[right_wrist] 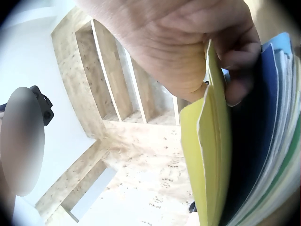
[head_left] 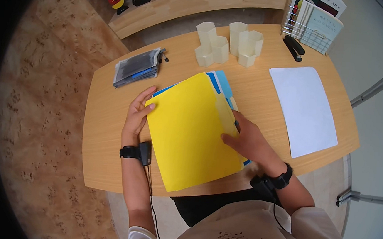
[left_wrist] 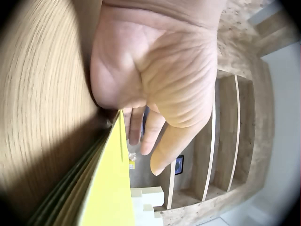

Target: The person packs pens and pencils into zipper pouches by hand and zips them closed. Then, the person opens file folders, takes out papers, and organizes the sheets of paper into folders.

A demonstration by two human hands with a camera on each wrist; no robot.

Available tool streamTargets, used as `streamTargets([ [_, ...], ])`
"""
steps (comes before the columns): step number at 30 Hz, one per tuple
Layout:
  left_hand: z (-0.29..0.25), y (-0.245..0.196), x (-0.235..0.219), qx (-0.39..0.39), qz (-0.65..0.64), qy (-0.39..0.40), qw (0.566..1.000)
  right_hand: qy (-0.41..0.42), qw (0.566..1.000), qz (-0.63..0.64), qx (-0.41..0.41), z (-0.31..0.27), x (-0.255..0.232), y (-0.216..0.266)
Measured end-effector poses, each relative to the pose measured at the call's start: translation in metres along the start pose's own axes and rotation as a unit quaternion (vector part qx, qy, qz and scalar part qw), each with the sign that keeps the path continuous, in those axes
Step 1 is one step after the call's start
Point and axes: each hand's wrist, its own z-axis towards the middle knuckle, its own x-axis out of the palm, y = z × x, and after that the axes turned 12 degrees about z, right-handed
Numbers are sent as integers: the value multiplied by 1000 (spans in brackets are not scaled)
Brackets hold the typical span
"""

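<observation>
A yellow folder point(head_left: 185, 132) lies on top of a stack of folders, whose blue and light blue edges point(head_left: 224, 83) stick out at the top right. My left hand point(head_left: 137, 115) is at its upper left edge, thumb resting on the yellow cover, fingers extended beside it. In the left wrist view the palm of this hand point(left_wrist: 155, 66) faces the folder edge point(left_wrist: 110, 183). On the right side my right hand point(head_left: 248, 138) pinches the yellow folder point(right_wrist: 202, 155), thumb on top. The right wrist view shows its curled fingers between yellow and dark blue folders point(right_wrist: 269, 84).
White paper point(head_left: 304, 111) lies to the right, a black stapler point(head_left: 293, 48) behind it. Hexagonal cream holders point(head_left: 214, 46) stand at the back, near a wire rack point(head_left: 308, 34) with books. Dark zip pouches point(head_left: 137, 67) lie at the back left.
</observation>
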Motion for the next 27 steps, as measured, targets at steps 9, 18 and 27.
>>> streamTargets([
  [9, 3, 17, -15, 54, -18, -16, 998, -63, 991, -109, 53, 14, 7, 1],
  [18, 5, 9, 1, 87, 200, -22, 976, -104, 993, -19, 45, 15, -8, 7],
  [27, 9, 12, 4, 125, 302, -36, 944, 65, 993, 86, 40, 3, -13, 11],
])
